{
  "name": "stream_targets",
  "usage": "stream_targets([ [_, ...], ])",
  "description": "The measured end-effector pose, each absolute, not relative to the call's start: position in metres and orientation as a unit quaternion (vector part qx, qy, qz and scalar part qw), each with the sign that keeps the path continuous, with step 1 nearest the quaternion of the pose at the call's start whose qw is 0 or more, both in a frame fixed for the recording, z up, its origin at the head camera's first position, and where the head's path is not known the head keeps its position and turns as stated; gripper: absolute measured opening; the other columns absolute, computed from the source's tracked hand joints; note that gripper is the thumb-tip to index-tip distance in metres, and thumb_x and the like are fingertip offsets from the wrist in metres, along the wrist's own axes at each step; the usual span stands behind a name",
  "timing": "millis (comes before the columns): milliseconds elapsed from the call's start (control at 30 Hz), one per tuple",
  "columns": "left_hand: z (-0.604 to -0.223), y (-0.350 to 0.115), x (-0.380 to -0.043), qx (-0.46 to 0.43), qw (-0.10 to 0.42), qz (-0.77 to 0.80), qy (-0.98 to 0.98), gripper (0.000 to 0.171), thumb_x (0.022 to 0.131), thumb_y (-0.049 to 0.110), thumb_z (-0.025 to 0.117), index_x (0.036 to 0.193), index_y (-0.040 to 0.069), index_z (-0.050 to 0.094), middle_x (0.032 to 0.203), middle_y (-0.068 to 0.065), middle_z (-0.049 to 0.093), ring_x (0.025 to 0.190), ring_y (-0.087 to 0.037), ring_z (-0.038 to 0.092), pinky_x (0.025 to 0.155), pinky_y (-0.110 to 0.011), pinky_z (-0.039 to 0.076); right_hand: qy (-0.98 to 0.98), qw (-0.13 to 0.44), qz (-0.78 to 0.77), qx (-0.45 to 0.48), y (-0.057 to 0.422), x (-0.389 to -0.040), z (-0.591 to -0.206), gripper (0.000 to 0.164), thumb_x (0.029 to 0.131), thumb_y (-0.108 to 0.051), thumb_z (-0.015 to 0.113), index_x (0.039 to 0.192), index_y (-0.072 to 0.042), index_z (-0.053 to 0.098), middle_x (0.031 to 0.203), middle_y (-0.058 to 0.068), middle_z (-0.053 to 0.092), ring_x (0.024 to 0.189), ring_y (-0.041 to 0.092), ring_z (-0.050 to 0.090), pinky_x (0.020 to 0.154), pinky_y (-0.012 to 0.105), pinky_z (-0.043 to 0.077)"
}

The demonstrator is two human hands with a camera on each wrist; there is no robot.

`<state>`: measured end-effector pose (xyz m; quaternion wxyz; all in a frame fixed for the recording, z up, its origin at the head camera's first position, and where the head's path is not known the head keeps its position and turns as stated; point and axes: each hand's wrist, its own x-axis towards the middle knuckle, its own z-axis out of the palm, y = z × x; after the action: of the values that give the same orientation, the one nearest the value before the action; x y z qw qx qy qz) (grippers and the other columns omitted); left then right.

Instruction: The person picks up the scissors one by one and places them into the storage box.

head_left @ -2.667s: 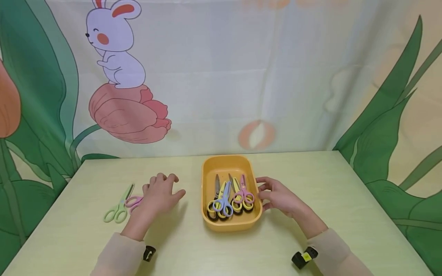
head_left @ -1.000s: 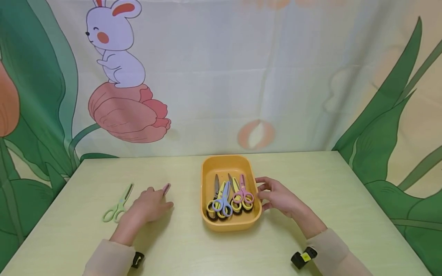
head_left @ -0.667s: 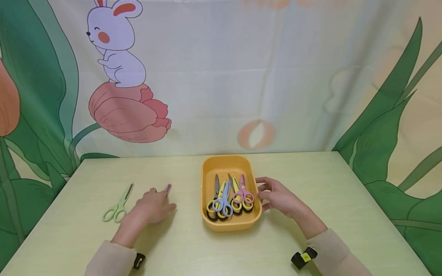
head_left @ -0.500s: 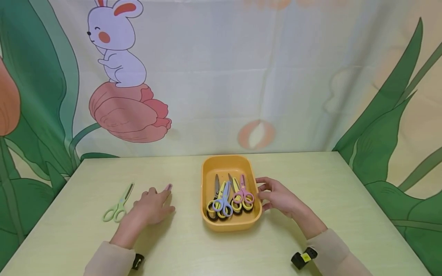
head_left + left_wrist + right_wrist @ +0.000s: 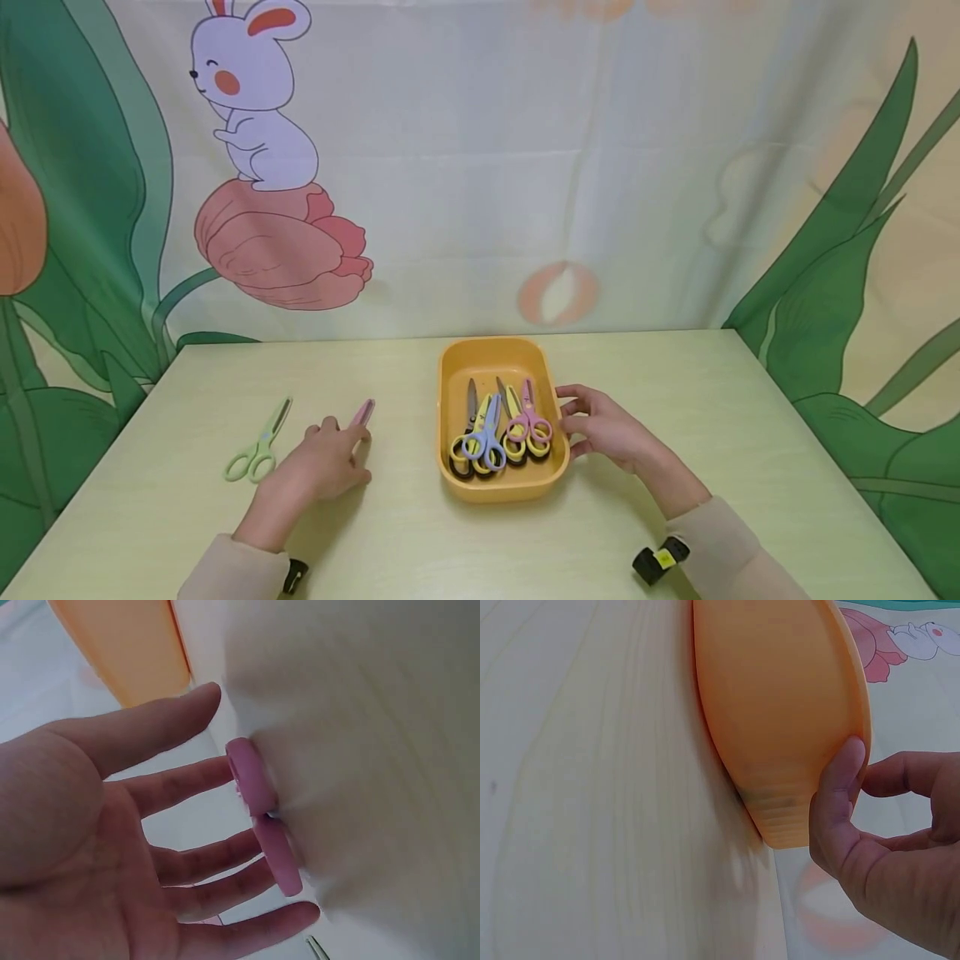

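In the head view my left hand [image 5: 326, 458] lies over a pair of pink scissors [image 5: 363, 412]; only the blade end shows past the fingers. The left wrist view shows this hand [image 5: 112, 832] with fingers extended, thumb apart, and fingertips at the pink handle loops [image 5: 255, 780], which stand edge-on to the table. Green scissors [image 5: 261, 446] lie left of that hand. My right hand [image 5: 607, 429] holds the right rim of a yellow-orange tray [image 5: 502, 493]; in the right wrist view thumb and fingers meet at its rim [image 5: 862, 697].
Inside the tray lie several scissors, among them blue ones [image 5: 491, 429], pink ones [image 5: 528, 417] and yellow-and-black ones. A pale wooden table [image 5: 450, 554] carries everything. Behind it hangs a curtain [image 5: 450, 208] printed with a rabbit and plants.
My left hand has come down onto the pink scissors, which now point toward the back right, and has drawn slightly back toward me. The right hand and tray have stayed put.
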<state>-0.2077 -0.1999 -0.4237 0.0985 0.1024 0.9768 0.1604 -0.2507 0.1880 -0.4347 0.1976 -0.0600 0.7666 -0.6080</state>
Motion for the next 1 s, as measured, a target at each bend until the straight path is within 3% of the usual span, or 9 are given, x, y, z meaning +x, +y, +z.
stream_targets([
  [433, -0.4255, -0.2016, -0.2101, 0.106, 0.093, 0.154, 0.978, 0.043, 0.082, 0.016, 0.085, 0.117, 0.003, 0.063, 0.102, -0.017, 0.053, 0.093, -0.036, 0.052, 0.075, -0.051, 0.051, 0.764, 0.199, -0.611, -0.061, 0.1878, -0.2515, -0.4362, 0.058, 0.097, 0.000, 0.058, 0.150, 0.006, 0.036, 0.119, 0.022, 0.047, 0.094, 0.028, 0.062, 0.071, 0.039, 0.061],
  [700, -0.4252, -0.2042, -0.2117, 0.119, 0.083, 0.158, 0.977, 0.022, 0.086, 0.011, 0.079, 0.102, 0.008, 0.066, 0.097, -0.013, 0.056, 0.085, -0.031, 0.054, 0.073, -0.047, 0.050, 0.764, 0.197, -0.611, -0.063, 0.1883, -0.2516, -0.4355, 0.058, 0.097, 0.000, 0.057, 0.150, 0.006, 0.036, 0.119, 0.022, 0.047, 0.093, 0.027, 0.062, 0.071, 0.039, 0.062],
  [1000, -0.4262, -0.2041, -0.2125, 0.117, 0.076, 0.159, 0.977, 0.016, 0.085, 0.012, 0.071, 0.099, 0.008, 0.065, 0.089, -0.010, 0.052, 0.079, -0.030, 0.051, 0.070, -0.045, 0.045, 0.762, 0.198, -0.613, -0.063, 0.1885, -0.2511, -0.4372, 0.058, 0.097, 0.000, 0.057, 0.151, 0.006, 0.035, 0.120, 0.023, 0.047, 0.094, 0.028, 0.062, 0.071, 0.038, 0.061],
])
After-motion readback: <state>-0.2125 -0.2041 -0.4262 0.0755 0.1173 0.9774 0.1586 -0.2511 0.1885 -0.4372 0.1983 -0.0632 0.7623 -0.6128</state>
